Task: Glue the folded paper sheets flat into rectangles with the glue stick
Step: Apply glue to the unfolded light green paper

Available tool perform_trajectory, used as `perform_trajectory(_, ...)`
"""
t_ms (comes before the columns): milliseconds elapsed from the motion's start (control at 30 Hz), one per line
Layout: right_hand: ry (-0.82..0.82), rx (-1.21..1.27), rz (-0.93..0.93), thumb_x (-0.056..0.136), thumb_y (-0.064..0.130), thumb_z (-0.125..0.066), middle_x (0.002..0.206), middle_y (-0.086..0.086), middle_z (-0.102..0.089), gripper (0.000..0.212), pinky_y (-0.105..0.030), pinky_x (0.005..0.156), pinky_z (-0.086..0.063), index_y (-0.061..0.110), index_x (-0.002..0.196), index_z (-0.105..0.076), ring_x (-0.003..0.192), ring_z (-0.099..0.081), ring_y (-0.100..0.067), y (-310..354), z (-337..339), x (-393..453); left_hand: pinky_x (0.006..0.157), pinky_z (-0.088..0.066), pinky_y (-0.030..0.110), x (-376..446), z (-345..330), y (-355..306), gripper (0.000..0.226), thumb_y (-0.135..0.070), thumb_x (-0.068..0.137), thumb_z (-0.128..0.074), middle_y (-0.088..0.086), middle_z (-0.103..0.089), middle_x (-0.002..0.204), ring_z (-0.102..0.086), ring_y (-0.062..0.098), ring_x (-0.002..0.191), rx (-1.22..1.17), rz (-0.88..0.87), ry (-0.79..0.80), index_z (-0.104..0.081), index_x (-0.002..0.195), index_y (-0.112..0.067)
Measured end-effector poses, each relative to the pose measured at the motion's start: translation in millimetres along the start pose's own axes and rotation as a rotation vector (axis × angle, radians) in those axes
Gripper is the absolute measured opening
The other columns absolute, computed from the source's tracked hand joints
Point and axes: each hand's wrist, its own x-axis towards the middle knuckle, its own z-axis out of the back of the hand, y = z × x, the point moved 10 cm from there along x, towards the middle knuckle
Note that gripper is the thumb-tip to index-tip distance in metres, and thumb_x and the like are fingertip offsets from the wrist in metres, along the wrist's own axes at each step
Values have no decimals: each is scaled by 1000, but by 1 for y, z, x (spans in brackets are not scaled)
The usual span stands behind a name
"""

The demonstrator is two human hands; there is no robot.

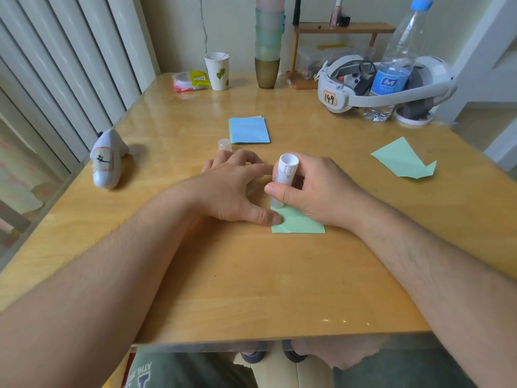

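Note:
A folded light-green paper sheet (300, 224) lies on the wooden table (251, 289) in the middle. My left hand (235, 189) presses flat on it, thumb on its left edge. My right hand (316, 191) grips a white glue stick (284, 175), held upright with its lower end down on the paper. The glue stick's cap (224, 144) stands just beyond my left fingers. A stack of blue and green folded sheets (248, 130) lies farther back. Another green folded sheet (404, 159) lies at the right, partly unfolded.
A white shark-shaped toy (107, 161) lies at the left. At the back stand a paper cup (217, 70), a snack wrapper (190, 81), a stack of cups (268, 46), a headset (386, 85), a water bottle (394, 65) and a small wooden shelf (335, 32).

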Motion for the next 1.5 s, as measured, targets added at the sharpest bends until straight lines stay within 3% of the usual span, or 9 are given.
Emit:
perform_trajectory(267, -10, -11, -39, 87, 45, -75, 84, -5, -71, 25, -42, 71, -53, 24, 91, -64, 74, -60, -24, -11, 11, -8, 109, -19, 38, -2, 2, -1, 84, -88, 65, -68, -20, -30, 142, -20, 17, 137, -1, 2, -23, -36, 140, -67)
perform_trajectory(433, -37, -29, -63, 85, 39, -74, 77, 2, -67, 19, -33, 66, -48, 26, 86, -61, 64, -53, -10, -17, 22, -16, 107, -17, 37, -2, 1, 0, 83, -87, 67, -68, -19, -31, 142, -19, 18, 139, -7, -4, -17, -37, 140, -67)
perform_trajectory(700, -63, -58, -53, 85, 34, -74, 76, -4, -66, 24, -40, 71, -51, 17, 83, -58, 75, -58, -25, -19, 29, -18, 108, -18, 39, -1, 1, 1, 82, -89, 66, -66, -20, -30, 142, -19, 19, 140, -5, -4, -20, -37, 140, -67)
perform_trajectory(1100, -85, -90, -105, 82, 29, -73, 77, 6, -66, 14, -31, 64, -47, 22, 81, -61, 69, -57, -12, -29, 42, -22, 110, -18, 39, -2, 1, -1, 81, -86, 68, -67, -19, -30, 144, -18, 18, 141, -7, -9, -12, -37, 141, -66)
perform_trajectory(1200, -149, 245, -85, 79, 25, -67, 72, 6, -62, 9, -25, 65, -44, 19, 84, -64, 70, -54, -9, -28, 48, -19, 109, -18, 38, -2, 1, -1, 81, -87, 69, -67, -19, -30, 144, -18, 18, 140, -6, -13, -11, -37, 141, -67)
perform_trajectory(1300, -194, 599, -76, 87, 27, -62, 67, 1, -55, 12, -23, 63, -41, 16, 84, -62, 65, -50, -11, -30, 50, -15, 108, -17, 37, -2, 2, -1, 81, -87, 68, -67, -20, -30, 144, -18, 18, 141, -4, -13, -7, -37, 141, -67)
perform_trajectory(1400, -126, 624, -79, 91, 30, -64, 63, -7, -38, 17, -31, 58, -28, 13, 89, -64, 57, -35, -14, -28, 40, -13, 108, -17, 37, -2, 1, -1, 82, -87, 67, -67, -20, -30, 144, -18, 17, 140, -10, -11, -3, -37, 141, -67)
perform_trajectory(1500, -79, 606, -82, 84, 16, -64, 63, 2, -51, 14, -22, 59, -38, 14, 96, -71, 59, -44, -10, -24, 34, -13, 114, -19, 40, -1, 1, 0, 81, -88, 66, -68, -21, -30, 143, -18, 18, 139, -9, -5, -14, -36, 138, -68)
